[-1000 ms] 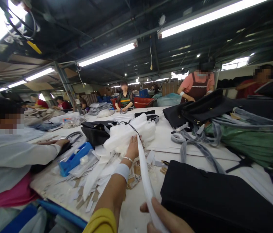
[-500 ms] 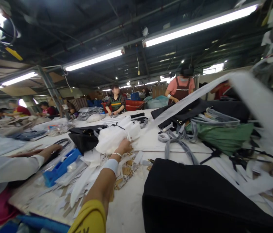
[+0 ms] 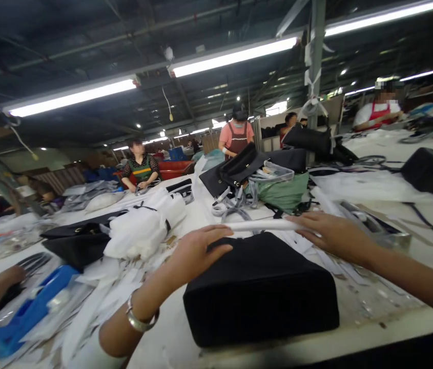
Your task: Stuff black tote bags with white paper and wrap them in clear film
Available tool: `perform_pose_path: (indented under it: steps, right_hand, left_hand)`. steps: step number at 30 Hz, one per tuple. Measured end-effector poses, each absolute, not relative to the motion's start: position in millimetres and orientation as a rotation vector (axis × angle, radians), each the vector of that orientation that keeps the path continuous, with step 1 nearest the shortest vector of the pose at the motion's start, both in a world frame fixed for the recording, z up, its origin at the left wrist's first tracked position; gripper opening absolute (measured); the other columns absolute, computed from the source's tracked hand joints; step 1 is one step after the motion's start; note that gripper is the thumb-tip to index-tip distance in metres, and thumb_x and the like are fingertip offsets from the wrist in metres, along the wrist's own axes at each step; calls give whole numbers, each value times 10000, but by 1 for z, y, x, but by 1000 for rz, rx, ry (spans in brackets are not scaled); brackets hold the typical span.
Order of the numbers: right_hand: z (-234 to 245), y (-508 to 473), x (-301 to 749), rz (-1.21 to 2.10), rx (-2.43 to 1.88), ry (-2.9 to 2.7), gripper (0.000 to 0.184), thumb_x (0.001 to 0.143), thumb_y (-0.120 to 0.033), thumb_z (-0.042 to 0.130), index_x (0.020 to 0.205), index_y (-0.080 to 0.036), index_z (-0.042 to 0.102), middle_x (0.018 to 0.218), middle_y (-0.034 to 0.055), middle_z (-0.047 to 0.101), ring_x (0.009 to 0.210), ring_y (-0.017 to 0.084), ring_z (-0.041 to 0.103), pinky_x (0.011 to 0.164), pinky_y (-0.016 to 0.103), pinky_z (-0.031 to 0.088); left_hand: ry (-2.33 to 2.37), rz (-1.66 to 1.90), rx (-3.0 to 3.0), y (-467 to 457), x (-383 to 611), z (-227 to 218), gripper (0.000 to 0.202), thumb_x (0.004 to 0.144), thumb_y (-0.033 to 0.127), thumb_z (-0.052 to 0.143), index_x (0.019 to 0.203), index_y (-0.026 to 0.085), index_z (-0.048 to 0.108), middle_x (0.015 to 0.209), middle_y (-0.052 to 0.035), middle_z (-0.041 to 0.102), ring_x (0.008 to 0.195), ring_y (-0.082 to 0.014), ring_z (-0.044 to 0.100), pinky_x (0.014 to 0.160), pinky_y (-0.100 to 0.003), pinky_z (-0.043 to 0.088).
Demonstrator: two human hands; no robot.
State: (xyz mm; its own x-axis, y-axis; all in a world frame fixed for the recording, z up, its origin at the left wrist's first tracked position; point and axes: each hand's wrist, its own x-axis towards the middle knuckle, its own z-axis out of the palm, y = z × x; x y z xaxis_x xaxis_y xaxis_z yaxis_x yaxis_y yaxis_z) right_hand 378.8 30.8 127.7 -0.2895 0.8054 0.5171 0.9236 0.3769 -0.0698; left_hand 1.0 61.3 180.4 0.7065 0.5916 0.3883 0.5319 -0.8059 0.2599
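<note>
A black bag (image 3: 258,287) lies on the white table (image 3: 373,189) right in front of me. My left hand (image 3: 197,251) rests on its near left top edge, fingers curled around one end of a white strip (image 3: 262,224). My right hand (image 3: 327,233) holds the other end of that strip, so it stretches level across the bag's top. A bundle of white fabric (image 3: 143,228) tied with a dark cord sits to the left of my left hand.
More black bags (image 3: 235,169) and a green bag (image 3: 283,192) with grey straps lie behind. White paper strips and a blue tape dispenser (image 3: 27,312) litter the left. Another person's hand (image 3: 1,282) rests at far left. Several people work at the far side.
My left hand left the white bundle and came to the black bag. My right hand brought the long white strip down from the air, and both hands now hold it across the bag. The view swung right.
</note>
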Motion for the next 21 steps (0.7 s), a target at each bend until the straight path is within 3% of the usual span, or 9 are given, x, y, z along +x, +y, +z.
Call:
perform_pose_path:
  steps: [2,5,9,12,16,18,21]
  right_hand:
    - [120,39,366,-222,-1381,-2274,413,968,-381,458,1322,-272,639,1149,106,685,1034,293,622,883,434,502]
    - [106,48,356,28,-1267,-2343,387,949,-343,497,1293,-288,667,1199,95,682,1090,271,611,967,424,468]
    - [97,53,353,544,-1255,-2314,388,886,-405,605,1226,-253,714,1160,96,713,1068,277,651,979,399,475]
    - [102,44,356,810,-1321,-2271,370,950,-498,529,1183,-299,736,1199,59,707,1115,268,654,993,369,479]
    - [112,18,367,716,-1397,-2284,422,1030,-535,331,1279,-422,652,1341,5,627,1270,259,556,1085,426,411]
    - [111,6,373,660,-1365,-2340,415,1025,-525,358,1370,-426,568,1429,20,550,1355,274,458,1122,471,361]
    - [102,-3,377,613,-1349,-2438,521,971,-535,517,1468,-392,451,1535,61,412,1427,309,334,1151,521,301]
  left_hand:
    - [984,701,2931,63,13,174,386,1005,431,543,1365,294,577,1420,9,549,1275,-226,531,1132,-340,381]
    - [1063,367,2885,89,10,157,465,999,427,550,1433,267,511,1428,-33,545,1297,-265,515,1132,-375,373]
    - [952,-8,2482,118,-12,134,421,1025,485,428,1299,253,647,1318,-3,637,1198,-242,594,1058,-285,419]
    - [910,-14,2389,115,-30,128,467,1027,546,375,1253,274,680,1255,28,673,1140,-207,620,1015,-239,442]
    - [904,127,2347,90,-59,127,523,1040,593,271,1387,340,569,1395,42,576,1279,-211,529,1120,-293,364]
    - [838,157,2361,75,-74,124,578,1004,665,330,1478,356,450,1499,31,467,1364,-239,444,1166,-337,314]
    - [857,189,2376,56,-89,112,833,869,744,570,1551,353,294,1594,0,301,1442,-273,324,1206,-381,246]
